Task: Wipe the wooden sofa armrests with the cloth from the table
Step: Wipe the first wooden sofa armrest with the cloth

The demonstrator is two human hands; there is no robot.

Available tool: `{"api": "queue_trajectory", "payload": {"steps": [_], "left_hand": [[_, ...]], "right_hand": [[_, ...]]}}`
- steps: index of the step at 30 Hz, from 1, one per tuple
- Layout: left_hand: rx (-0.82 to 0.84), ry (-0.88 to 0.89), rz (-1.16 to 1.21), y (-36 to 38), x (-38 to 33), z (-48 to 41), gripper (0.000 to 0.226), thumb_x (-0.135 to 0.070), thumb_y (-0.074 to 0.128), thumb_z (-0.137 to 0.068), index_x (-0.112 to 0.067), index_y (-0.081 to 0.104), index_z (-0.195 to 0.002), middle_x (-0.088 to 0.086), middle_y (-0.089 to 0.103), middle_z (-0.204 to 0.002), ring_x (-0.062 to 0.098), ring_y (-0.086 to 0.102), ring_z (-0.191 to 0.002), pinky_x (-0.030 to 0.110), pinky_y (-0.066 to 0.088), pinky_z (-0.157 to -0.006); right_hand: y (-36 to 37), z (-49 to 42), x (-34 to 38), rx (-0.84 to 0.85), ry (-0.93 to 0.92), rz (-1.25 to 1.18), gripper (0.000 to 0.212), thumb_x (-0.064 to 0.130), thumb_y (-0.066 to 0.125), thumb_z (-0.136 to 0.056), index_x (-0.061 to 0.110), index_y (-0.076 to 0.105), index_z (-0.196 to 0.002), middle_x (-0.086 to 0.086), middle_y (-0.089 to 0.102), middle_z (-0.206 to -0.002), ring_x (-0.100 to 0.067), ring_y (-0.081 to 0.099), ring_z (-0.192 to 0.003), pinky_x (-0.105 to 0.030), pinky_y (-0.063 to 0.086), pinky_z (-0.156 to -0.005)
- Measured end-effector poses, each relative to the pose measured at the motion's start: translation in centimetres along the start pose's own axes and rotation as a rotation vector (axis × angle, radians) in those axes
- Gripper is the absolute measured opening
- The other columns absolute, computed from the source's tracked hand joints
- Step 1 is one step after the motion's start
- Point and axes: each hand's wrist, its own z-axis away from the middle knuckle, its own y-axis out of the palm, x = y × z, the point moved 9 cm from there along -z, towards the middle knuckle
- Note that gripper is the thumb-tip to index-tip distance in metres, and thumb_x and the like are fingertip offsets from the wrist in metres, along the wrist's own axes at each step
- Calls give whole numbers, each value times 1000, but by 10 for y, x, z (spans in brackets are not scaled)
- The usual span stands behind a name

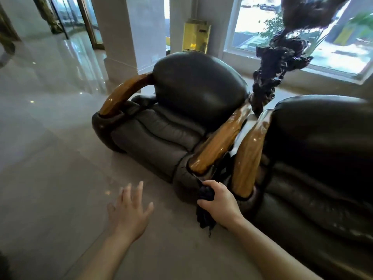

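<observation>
— Where is the cloth (205,196) now?

— I see it in my right hand (217,201). The fingers are closed around the dark fabric, and the loose end hangs down under the fist. It is just before the lower end of the nearest wooden armrest (217,142), close to it, but I cannot tell if it touches the wood.

— And your other hand?

— My left hand (129,209) is empty, with fingers spread wide, over the floor (50,158), well apart from the sofa (161,136).

— How much of the work is done?

— I judge that taking the cloth is finished, because it is already in my hand. The wiping itself I cannot confirm. The two armrests beyond my right hand are shiny, but this can be only the varnish. The second one (249,156), of the neighbouring sofa (323,158), stands just beside the first. The third armrest (121,96) is far beyond my left hand, on the other side of the seat.

— So what remains?

— Probably all three armrests, starting from the nearest.
</observation>
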Motion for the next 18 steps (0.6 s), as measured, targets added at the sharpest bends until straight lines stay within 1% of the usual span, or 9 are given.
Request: {"api": "queue_trajectory", "payload": {"steps": [2,5,6,10,15,18], "left_hand": [[32,65,7,16,-23,-19,78,-60,45,-89,-33,14,-155,9,18,-162,30,14,-148,58,20,-113],[63,158,49,35,-56,-44,77,-57,52,-88,-35,19,-154,9,21,-161,31,14,-148,61,14,-113],[73,192,50,39,-67,-51,77,-58,52,-87,-36,20,-154,9,21,-161,31,13,-148,62,14,-113],[102,322,-34,51,-111,-77,75,-65,36,-88,-38,10,-153,5,16,-163,26,8,-150,61,16,-113],[150,412,-25,62,-170,-96,74,-62,34,-91,-36,6,-154,6,11,-164,26,1,-151,60,12,-116],[176,434,-35,75,-204,-110,73,-62,33,-92,-35,5,-154,5,10,-164,26,0,-151,60,12,-116]], "right_hand": [[-12,2,-23,-43,70,-6,55,31,79,-80,34,57,-131,13,56,-109,-8,57,-101,-24,47,-86],[-25,4,-52,-116,149,-13,56,30,79,-80,32,57,-131,14,54,-107,-4,54,-95,-12,39,-74],[-28,3,-59,-137,174,-16,57,30,79,-80,31,56,-132,14,54,-107,-4,54,-96,-12,39,-74],[-41,-6,-86,-194,254,-19,60,32,80,-79,29,57,-133,10,55,-111,-9,57,-101,-20,45,-85],[-67,-27,-116,-257,290,-31,60,34,81,-77,31,58,-132,12,56,-110,-7,58,-100,-19,46,-84],[-89,-48,-137,-289,285,-56,61,34,81,-78,31,57,-133,14,55,-110,-4,55,-98,-14,41,-79]]}}
